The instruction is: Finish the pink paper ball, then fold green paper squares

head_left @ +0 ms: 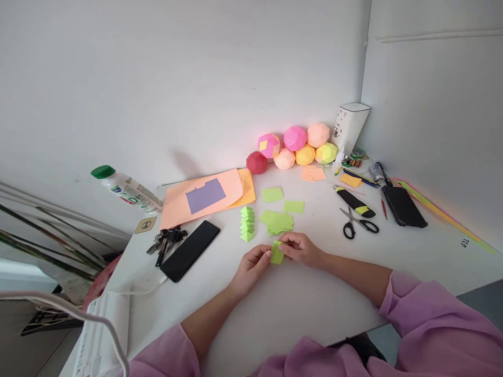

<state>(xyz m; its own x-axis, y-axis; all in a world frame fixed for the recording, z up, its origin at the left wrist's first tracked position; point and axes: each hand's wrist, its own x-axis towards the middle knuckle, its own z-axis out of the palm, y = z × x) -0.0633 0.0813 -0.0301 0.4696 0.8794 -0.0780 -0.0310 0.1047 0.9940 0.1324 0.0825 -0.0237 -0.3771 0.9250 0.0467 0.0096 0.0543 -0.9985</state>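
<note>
Left hand [251, 263]: fingers drawn together, thumb and fingertips pinching one side of the slip.
Right hand [304, 250]: likewise closed in a pinch, on the slip's opposite side.
Slip [277, 254]: one, green paper, held between both hands above the table [275, 314]. Step in hand: apparently folding or creasing; the next move seems to call for lined-up edges and firm fingertip pressure.
Folded pieces [247, 224]: green, peaked, in a close row beyond the left hand.
Loose slips [280, 222]: green, flat, three groups, the nearest just beyond the slip.
Scissors [351, 219]: black-handled, blades parted, right of the loose slips.
Cutter [354, 202]: beyond the scissors.
Balls [295, 139]: faceted, several colours, by the wall.
</note>
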